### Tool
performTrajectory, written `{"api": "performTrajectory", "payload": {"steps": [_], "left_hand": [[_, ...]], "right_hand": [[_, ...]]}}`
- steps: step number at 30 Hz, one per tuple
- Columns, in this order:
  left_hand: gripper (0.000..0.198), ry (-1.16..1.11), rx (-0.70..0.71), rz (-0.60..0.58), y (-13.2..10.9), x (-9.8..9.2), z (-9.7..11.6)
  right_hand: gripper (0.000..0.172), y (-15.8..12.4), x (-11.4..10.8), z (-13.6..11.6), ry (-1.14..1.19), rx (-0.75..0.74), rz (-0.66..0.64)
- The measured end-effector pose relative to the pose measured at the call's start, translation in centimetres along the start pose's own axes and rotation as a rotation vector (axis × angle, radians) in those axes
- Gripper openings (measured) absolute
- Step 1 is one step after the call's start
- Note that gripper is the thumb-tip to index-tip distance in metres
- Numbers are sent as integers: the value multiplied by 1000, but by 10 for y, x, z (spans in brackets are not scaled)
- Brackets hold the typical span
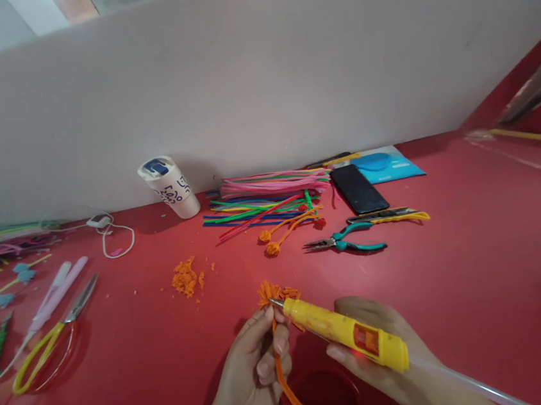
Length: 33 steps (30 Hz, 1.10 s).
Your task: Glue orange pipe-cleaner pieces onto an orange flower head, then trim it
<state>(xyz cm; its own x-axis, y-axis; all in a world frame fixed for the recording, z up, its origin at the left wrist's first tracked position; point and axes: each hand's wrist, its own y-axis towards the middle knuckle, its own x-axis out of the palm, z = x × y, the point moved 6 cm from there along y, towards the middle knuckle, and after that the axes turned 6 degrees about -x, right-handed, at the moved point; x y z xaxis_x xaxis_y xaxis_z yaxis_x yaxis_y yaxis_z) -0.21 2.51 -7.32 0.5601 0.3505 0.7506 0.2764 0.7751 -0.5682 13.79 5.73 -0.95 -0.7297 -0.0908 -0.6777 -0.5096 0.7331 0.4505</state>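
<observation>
Okay, so the left hand (249,367) has its thumb and fingers pinched on an orange pipe cleaner stem (287,389), right below its fluffy orange tuft (267,291). That piece is left of the teal-handled needle-nose pliers (340,241) and nearer the camera. Right hand (386,314) is wrapped around a yellow pen-style glue gun (334,326), also on the near side of the pliers, metal nozzle (276,303) right up at the tuft, though I can't tell if they're actually touching. Messy little pile of orange fuzz clippings (183,279) well left of the pliers, orange ball-tipped stems (273,248) just left of them. Black smartphone (359,190) is just behind the pliers, pink pipe cleaner bundle (273,183) is behind and left, white tumbler (176,193) is way farther left.
</observation>
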Motion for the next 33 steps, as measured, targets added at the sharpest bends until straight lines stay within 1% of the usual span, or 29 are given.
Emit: {"api": "performTrajectory", "payload": {"steps": [5, 9, 16, 19, 23, 28, 31, 33], "left_hand": [[11, -9, -8, -21, 0, 0, 0], [16, -14, -21, -41, 0, 2, 1], [23, -33, -19, -22, 0, 1, 1], [22, -32, -24, -23, 0, 0, 1], [21, -25, -15, -35, 1, 1, 2], [26, -31, -18, -19, 1, 2, 2], [33, -71, -18, -3, 0, 1, 4], [37, -114, -24, -1, 0, 1, 5]], "right_hand": [[33, -3, 2, 2, 8, 16, -22], [31, -4, 1, 3, 2, 17, -2], [32, -5, 4, 4, -40, 38, -27], [34, -4, 5, 4, -33, 35, -49], [34, -3, 3, 3, -21, 22, -39], [31, -2, 5, 2, -11, 40, -68], [30, 0, 5, 4, 57, 97, -64], [26, -2, 6, 12, 179, 219, -52]]}}
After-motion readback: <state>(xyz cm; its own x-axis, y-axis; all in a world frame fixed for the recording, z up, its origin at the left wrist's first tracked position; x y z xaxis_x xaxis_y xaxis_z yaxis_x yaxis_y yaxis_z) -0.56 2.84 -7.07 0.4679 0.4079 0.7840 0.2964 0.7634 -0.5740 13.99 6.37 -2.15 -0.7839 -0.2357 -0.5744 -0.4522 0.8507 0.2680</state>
